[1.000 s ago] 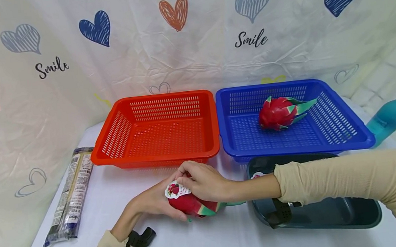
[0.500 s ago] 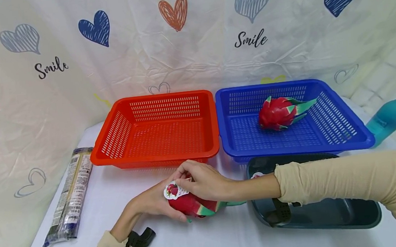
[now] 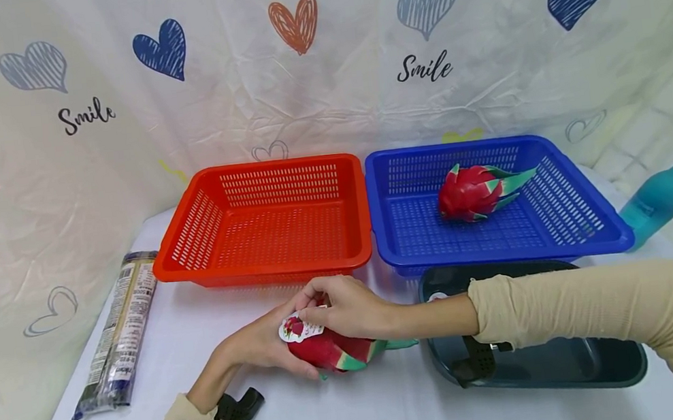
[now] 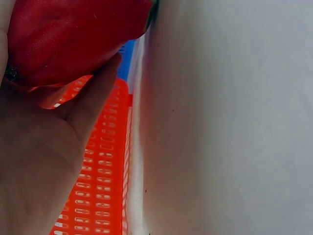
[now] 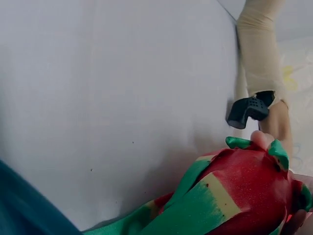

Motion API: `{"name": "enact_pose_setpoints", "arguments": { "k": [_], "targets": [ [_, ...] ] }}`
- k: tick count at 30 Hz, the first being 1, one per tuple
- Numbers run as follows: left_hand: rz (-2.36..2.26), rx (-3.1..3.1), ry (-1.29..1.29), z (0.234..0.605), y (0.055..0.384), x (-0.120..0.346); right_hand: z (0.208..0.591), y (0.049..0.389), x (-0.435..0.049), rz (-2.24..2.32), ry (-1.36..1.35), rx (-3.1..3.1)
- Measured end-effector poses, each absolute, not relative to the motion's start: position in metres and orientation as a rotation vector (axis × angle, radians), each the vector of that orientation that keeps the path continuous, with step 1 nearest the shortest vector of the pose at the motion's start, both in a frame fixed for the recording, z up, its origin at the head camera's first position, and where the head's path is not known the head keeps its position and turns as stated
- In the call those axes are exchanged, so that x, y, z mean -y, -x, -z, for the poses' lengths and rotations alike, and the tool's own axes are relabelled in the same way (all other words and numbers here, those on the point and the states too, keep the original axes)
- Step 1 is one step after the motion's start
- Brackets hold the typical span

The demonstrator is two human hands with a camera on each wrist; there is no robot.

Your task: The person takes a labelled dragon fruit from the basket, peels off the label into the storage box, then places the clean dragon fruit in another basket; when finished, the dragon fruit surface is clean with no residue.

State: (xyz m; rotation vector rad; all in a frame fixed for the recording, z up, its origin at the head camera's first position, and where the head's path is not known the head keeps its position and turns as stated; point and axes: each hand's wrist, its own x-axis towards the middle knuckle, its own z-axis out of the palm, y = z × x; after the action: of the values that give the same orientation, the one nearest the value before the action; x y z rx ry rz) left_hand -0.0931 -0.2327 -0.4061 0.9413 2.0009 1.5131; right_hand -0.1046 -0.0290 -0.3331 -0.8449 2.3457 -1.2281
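A red dragon fruit point(image 3: 342, 352) with green-tipped scales lies on its side in front of the red basket. My left hand point(image 3: 267, 340) grips its left end; in the left wrist view the fingers curve along the red skin point(image 4: 78, 39). Over the fruit's upper left side sits a white sticker point(image 3: 301, 326) with a small dragon fruit picture. My right hand point(image 3: 350, 311) bends over the top of the fruit, thumb and forefinger at the sticker, which the thumb partly covers. In the right wrist view, the fruit's green leafy end point(image 5: 195, 210) points down and left.
Behind stand a red basket point(image 3: 263, 270) and a blue basket point(image 3: 507, 253) with another dragon fruit point(image 3: 470, 194). A dark green tray point(image 3: 611, 359) lies under the right forearm, another sticker point(image 3: 437, 296) at it. A long printed pack point(image 3: 118, 335) is left; a blue bottle point(image 3: 664, 196) right.
The sticker shows slightly more beside my right thumb, and the right hand has shifted down a touch. My left hand keeps its hold on the dragon fruit.
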Motion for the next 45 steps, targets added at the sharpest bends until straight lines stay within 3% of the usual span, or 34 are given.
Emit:
{"name": "enact_pose_setpoints", "arguments": {
  "k": [33, 45],
  "targets": [
    [-1.418, -2.108, -0.971, 0.408, 0.093, 0.232, 0.330, 0.104, 0.024, 1.441, 0.535, -2.068],
    [-1.385, -2.181, -0.829, 0.403, 0.090, 0.231, 0.323, 0.100, -0.030, 1.548, 0.668, -1.716]
  ]
}}
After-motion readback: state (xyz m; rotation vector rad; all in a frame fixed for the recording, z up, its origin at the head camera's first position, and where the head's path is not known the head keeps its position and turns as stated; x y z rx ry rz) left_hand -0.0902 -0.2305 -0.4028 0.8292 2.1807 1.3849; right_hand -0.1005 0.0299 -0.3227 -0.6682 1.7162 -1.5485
